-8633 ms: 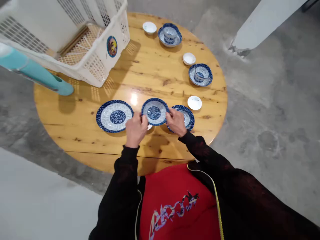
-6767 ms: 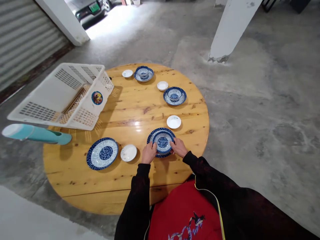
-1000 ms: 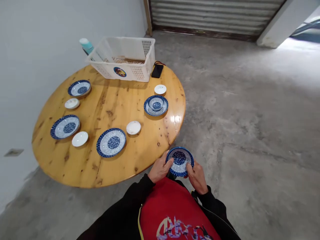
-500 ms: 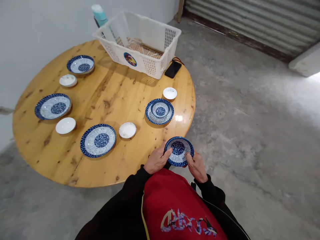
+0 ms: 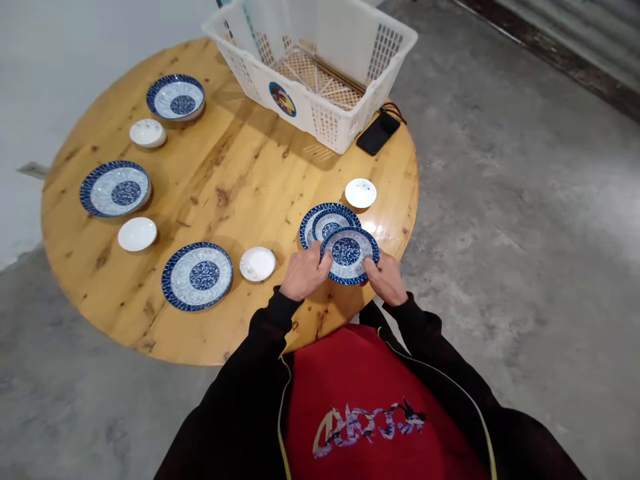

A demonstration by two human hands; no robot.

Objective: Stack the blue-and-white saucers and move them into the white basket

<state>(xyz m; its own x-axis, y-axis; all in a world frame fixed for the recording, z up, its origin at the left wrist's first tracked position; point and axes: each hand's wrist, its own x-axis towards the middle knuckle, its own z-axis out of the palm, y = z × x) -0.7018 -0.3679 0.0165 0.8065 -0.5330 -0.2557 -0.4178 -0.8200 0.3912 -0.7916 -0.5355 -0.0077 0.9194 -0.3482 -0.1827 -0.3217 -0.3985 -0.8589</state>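
Both hands grip one small blue bowl (image 5: 349,254) by its rim, left hand (image 5: 302,273) and right hand (image 5: 384,278) curled narrowly, just near of the stacked plate (image 5: 313,227) on the table's (image 5: 240,180) right.

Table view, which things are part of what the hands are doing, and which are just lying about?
In hand:
- blue bowl, held by left hand and right hand
- plate with bowl just behind

Lying about:
- white basket
- black phone
- other blue plates
- white saucers
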